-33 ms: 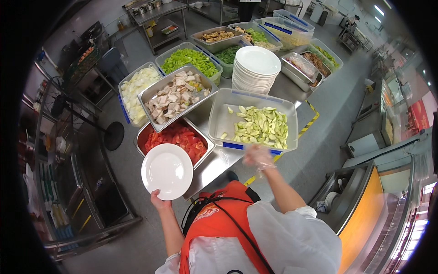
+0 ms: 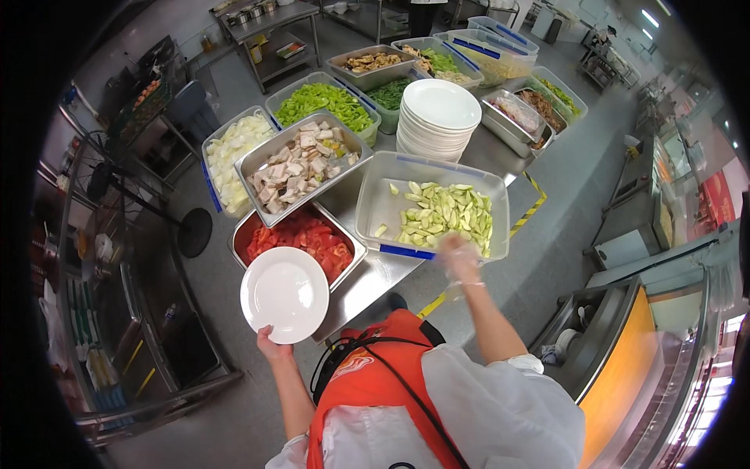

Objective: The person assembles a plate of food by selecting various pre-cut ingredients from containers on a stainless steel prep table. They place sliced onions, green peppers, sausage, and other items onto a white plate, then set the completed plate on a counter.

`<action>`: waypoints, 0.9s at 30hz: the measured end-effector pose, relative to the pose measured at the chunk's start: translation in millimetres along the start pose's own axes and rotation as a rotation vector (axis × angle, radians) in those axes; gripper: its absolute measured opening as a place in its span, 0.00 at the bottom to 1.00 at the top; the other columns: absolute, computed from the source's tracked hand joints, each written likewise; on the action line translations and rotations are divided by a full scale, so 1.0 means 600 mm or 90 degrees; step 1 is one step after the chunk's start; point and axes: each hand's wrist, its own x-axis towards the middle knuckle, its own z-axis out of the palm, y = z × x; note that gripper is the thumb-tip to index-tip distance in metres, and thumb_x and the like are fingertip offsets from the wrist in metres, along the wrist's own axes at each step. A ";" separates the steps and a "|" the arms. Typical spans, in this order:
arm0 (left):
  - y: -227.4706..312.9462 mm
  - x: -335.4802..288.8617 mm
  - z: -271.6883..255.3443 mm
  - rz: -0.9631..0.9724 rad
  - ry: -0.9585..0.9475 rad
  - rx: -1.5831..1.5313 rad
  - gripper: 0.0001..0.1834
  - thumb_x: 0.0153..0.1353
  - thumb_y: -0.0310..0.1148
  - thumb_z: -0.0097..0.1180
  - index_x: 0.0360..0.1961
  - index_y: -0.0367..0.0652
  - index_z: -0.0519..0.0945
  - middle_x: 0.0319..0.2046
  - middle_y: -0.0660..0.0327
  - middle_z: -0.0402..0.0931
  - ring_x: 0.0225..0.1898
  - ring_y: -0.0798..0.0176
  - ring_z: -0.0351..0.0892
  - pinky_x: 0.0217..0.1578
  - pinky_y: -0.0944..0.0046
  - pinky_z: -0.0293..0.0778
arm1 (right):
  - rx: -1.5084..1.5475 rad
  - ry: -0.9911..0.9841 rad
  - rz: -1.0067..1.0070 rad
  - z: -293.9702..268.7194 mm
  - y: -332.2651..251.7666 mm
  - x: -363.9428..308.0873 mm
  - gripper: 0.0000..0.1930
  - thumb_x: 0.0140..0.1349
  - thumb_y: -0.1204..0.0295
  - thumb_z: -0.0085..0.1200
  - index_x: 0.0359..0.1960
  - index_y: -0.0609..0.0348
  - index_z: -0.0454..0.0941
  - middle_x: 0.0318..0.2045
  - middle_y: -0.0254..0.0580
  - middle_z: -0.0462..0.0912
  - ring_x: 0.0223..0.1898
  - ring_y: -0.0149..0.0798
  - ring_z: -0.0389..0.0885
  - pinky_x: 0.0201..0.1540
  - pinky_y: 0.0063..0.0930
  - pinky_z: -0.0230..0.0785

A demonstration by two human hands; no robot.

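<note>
My left hand [image 2: 275, 344] grips the lower rim of an empty round white plate [image 2: 284, 295]. The plate covers the near edge of a steel pan of cut tomatoes [image 2: 314, 244]. In a clear plastic tub [image 2: 378, 205] with blue clips lie pale green vegetable slices [image 2: 449, 213]. Over the tub's near wall, by the slices, is my right hand [image 2: 459, 262] in a clear plastic glove. Motion smears its fingers, so whether they hold anything is hidden. A tilted steel pan of pale diced pieces [image 2: 301, 168] rests partly on the tomato pan.
Behind the tub stands a stack of white plates [image 2: 439, 117]. Tubs of chopped green pepper [image 2: 326, 105] and white onion-like slices [image 2: 237, 156] line the left side. Several more food pans crowd the steel table [image 2: 375, 283]. A stand with a round base [image 2: 194, 232] is on the floor.
My right hand has shifted slightly right and up, from the tub's near edge toward the green slices. The plate in my left hand has barely moved.
</note>
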 end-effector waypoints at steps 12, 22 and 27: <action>-0.019 -0.001 0.003 0.033 0.031 -0.022 0.35 0.44 0.29 0.45 0.59 0.33 0.64 0.56 0.47 0.69 0.57 0.43 0.68 0.59 0.45 0.66 | -0.901 -0.325 -0.166 -0.199 0.167 0.105 0.11 0.51 0.74 0.55 0.35 0.67 0.80 0.28 0.53 0.82 0.29 0.51 0.83 0.31 0.40 0.75; -0.023 -0.001 0.000 0.041 0.045 -0.026 0.36 0.44 0.29 0.45 0.60 0.34 0.64 0.56 0.47 0.68 0.58 0.43 0.68 0.60 0.46 0.65 | 0.336 -0.216 0.411 -0.035 0.098 -0.058 0.13 0.54 0.76 0.57 0.37 0.76 0.73 0.26 0.51 0.80 0.20 0.42 0.81 0.20 0.30 0.78; -0.025 0.004 -0.010 0.050 0.026 -0.029 0.35 0.44 0.29 0.45 0.59 0.34 0.65 0.55 0.48 0.69 0.57 0.43 0.69 0.59 0.46 0.66 | 0.332 -0.282 0.402 0.004 0.079 -0.044 0.16 0.59 0.71 0.56 0.40 0.76 0.72 0.30 0.55 0.81 0.23 0.43 0.83 0.23 0.30 0.79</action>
